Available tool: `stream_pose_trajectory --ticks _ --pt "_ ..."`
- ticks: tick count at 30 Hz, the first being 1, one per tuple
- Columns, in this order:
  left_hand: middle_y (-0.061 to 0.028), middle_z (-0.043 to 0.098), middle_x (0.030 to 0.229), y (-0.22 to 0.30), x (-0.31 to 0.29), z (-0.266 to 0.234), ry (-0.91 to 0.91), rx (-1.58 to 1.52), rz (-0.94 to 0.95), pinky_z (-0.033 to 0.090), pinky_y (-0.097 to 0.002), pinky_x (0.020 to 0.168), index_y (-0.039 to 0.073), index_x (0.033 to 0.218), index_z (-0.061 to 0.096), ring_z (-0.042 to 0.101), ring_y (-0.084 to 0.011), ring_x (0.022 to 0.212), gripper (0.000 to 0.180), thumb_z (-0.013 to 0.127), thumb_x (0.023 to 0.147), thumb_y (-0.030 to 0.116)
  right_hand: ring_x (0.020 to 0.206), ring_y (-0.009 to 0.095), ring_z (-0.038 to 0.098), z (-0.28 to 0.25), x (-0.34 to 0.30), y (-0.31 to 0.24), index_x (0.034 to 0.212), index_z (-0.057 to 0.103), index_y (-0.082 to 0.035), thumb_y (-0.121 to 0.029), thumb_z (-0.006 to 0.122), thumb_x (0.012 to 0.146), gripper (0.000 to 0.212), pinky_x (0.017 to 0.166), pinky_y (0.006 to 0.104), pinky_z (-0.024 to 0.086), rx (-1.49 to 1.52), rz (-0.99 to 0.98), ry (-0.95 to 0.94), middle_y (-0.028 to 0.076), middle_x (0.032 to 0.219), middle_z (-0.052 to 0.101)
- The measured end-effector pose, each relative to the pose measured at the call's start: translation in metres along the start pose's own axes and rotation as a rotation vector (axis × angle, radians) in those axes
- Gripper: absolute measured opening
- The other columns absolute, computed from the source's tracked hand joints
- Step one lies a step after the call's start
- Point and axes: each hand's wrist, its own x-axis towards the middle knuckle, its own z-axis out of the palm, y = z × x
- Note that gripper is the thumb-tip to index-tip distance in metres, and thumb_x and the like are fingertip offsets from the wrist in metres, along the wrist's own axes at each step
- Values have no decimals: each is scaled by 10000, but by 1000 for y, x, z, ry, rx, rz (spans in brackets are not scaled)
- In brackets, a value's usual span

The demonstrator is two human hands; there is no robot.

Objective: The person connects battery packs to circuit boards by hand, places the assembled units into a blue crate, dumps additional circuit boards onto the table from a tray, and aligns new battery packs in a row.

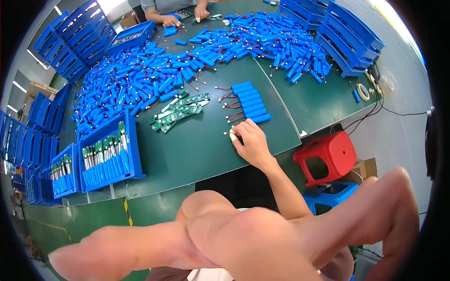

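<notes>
Very close to the lens, my left hand (262,234) fills the lower part of the head view, blurred, with fingers stretched apart and nothing visible in them. On the green table, my right hand (252,143) is closed over a blue battery; only its white plug and a bit of its blue end show beside the fingers. Pale covers sit on some of these fingertips. Just beyond lies a neat row of several blue batteries (248,100), their red and black leads pointing left. Left of the row, green circuit boards (180,111) lie in a loose pile.
A large heap of blue batteries (136,77) spreads across the table (187,159). Blue trays (136,145) at the left hold batteries with boards. Stacked blue trays (349,37) stand far right. A red stool (330,157) is beside the table; a co-worker's hands (200,13) are opposite.
</notes>
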Motion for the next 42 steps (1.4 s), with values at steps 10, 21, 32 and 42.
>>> stream_pose_trajectory --ticks 10,21,32,42 --pt "-59 584 924 -6 -4 23 254 -94 1 450 -395 797 76 873 653 570 -263 897 132 745 781 96 779 260 557 0 0 0 859 609 -35 12 732 778 155 680 371 478 -16 10 0 63 792 589" --pt "-64 587 978 -31 -20 45 561 -181 -22 445 -412 866 70 880 682 561 -284 976 138 757 764 59 794 272 566 1 -2 1 869 612 -33 7 725 786 146 691 380 485 -23 14 -19 74 814 601" --pt "-80 635 1043 -187 -114 11 732 775 -631 406 -458 966 82 985 703 545 -309 1104 260 825 755 96 740 275 554 -6 2 -4 905 617 -4 63 710 802 154 632 383 457 77 55 24 92 792 585" --pt "-56 672 944 -191 -102 5 1169 568 -447 502 -294 724 28 973 719 640 -154 854 153 748 838 -38 719 263 579 -10 2 -7 949 631 2 59 716 817 167 605 365 466 79 44 -36 91 789 584"
